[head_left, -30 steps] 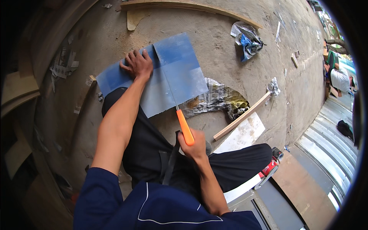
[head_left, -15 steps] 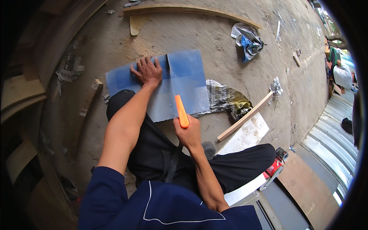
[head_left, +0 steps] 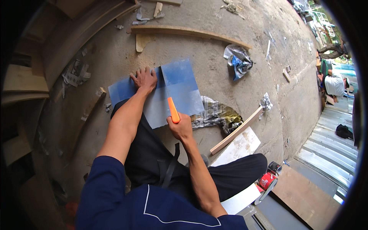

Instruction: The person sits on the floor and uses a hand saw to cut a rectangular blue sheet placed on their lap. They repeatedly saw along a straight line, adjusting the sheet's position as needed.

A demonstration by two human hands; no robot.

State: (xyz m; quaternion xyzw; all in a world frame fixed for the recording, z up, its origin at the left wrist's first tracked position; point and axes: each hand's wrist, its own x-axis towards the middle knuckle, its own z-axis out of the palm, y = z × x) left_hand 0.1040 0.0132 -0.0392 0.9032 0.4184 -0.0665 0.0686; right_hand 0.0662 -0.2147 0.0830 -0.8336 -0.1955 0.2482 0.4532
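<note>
My left hand (head_left: 145, 79) lies spread on a thin blue-and-grey sheet (head_left: 183, 84), its fingertips near the far edge. The sheet's near left part rests against my bent left leg. My right hand (head_left: 181, 128) grips a handsaw (head_left: 173, 110) by its orange handle, at the sheet's near side. The saw's thin blade shows nearly edge-on, along a dark line that runs through the sheet to its far edge, just right of my left hand. How deep the blade sits is hidden.
Crumpled newspaper (head_left: 214, 115) lies right of the sheet, beside a wooden stick (head_left: 235, 130) and a white board (head_left: 245, 143). A long curved wood strip (head_left: 191, 32) lies beyond. Red and black cans (head_left: 267, 180) stand by my right knee. Another person (head_left: 334, 84) sits far right.
My right hand has pushed the saw handle a little forward, closer to the sheet's far edge. My left hand stays on the sheet. The whole view has shifted slightly.
</note>
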